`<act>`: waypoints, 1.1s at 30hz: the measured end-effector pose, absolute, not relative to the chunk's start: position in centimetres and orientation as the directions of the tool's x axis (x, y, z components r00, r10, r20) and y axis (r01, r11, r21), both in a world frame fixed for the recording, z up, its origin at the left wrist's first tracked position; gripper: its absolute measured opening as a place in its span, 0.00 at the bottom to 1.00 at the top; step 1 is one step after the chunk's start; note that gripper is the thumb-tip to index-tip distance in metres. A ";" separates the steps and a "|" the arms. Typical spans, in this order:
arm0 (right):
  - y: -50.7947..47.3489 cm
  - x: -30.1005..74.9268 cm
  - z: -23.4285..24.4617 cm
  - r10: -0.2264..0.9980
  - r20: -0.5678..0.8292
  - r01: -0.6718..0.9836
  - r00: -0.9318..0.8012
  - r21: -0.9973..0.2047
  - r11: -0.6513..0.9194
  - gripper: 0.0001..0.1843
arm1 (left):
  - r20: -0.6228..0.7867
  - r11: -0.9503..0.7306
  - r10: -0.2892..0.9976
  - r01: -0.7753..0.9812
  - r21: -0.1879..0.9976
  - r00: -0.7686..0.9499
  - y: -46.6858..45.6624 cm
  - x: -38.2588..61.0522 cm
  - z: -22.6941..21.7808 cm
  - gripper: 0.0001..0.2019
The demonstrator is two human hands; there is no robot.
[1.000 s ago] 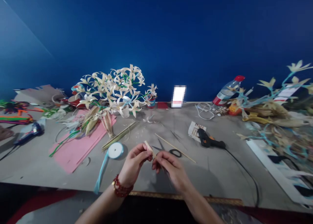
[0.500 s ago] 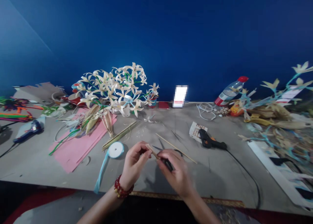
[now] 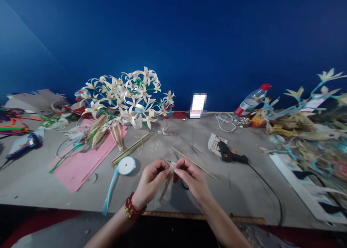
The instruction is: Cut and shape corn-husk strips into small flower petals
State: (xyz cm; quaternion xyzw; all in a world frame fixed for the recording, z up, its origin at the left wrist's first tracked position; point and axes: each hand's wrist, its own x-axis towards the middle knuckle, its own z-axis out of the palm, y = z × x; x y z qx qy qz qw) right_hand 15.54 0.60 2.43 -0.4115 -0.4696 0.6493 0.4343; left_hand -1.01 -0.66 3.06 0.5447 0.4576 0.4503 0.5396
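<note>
My left hand (image 3: 150, 182) and my right hand (image 3: 191, 180) meet over the near middle of the grey table (image 3: 244, 190). Both pinch one pale dried leaf strip (image 3: 168, 176), whose loose end hangs down between them. A red bead bracelet (image 3: 132, 209) circles my left wrist. Black scissors (image 3: 182, 175) lie on the table just behind and under my right hand, mostly hidden. A thin wooden stick (image 3: 193, 162) lies slantwise beyond my fingers.
A light blue ribbon roll (image 3: 127, 165) sits left of my hands. Pink paper (image 3: 81, 161), a cream flower bouquet (image 3: 127, 96), a black glue gun (image 3: 229, 154) with its cord, a plastic bottle (image 3: 251, 100) and heaps of dried leaves (image 3: 303, 128) surround them.
The strip, which slanted up and left from my fingers before, now hangs down between both hands. My right hand has come up level with the left, fingertips together.
</note>
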 end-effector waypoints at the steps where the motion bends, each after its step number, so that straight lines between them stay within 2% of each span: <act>1: 0.6 15.5 2.4 0.949 -0.129 -0.188 -0.288 -0.964 -0.189 0.08 | -0.029 0.033 0.982 -0.018 0.999 0.185 -0.7 -0.9 3.1 0.10; 6: 0.6 15.6 2.6 0.952 -0.122 -0.170 -0.281 -0.970 -0.174 0.06 | -0.067 0.082 0.981 -0.073 0.994 0.180 -0.8 -0.4 2.9 0.10; 9: 0.7 15.8 2.7 0.949 -0.103 -0.133 -0.297 -0.980 -0.148 0.05 | 0.023 -0.035 0.990 0.085 0.996 0.140 -0.8 -0.6 2.9 0.09; 12: 1.0 16.2 2.9 0.933 -0.068 -0.048 -0.352 -0.995 -0.091 0.06 | 0.128 -0.191 0.963 0.265 0.945 0.238 -0.6 -1.3 3.2 0.08; 16: 1.6 16.8 3.1 0.925 -0.032 0.099 -0.377 -0.995 0.006 0.08 | 0.147 -0.251 0.937 0.318 0.914 0.317 -0.2 -2.3 3.9 0.08; 20: 2.0 17.1 3.4 0.915 -0.063 0.104 -0.399 -0.994 -0.023 0.07 | 0.181 -0.328 0.903 0.351 0.877 0.391 0.0 -2.8 4.5 0.09; 25: 2.2 16.6 3.2 0.880 -0.043 0.168 -0.473 -0.985 0.042 0.10 | 0.198 -0.405 0.879 0.459 0.791 0.434 0.2 -3.6 4.4 0.09; 29: 1.8 16.1 2.1 0.883 -0.107 0.082 -0.457 -0.994 -0.078 0.14 | 0.223 -0.373 0.914 0.487 0.790 0.338 0.9 -5.4 4.1 0.08; 33: 1.4 15.8 1.3 0.914 -0.141 -0.022 -0.379 -0.987 -0.161 0.15 | 0.338 -0.308 0.941 0.465 0.830 0.020 1.2 -6.6 3.2 0.06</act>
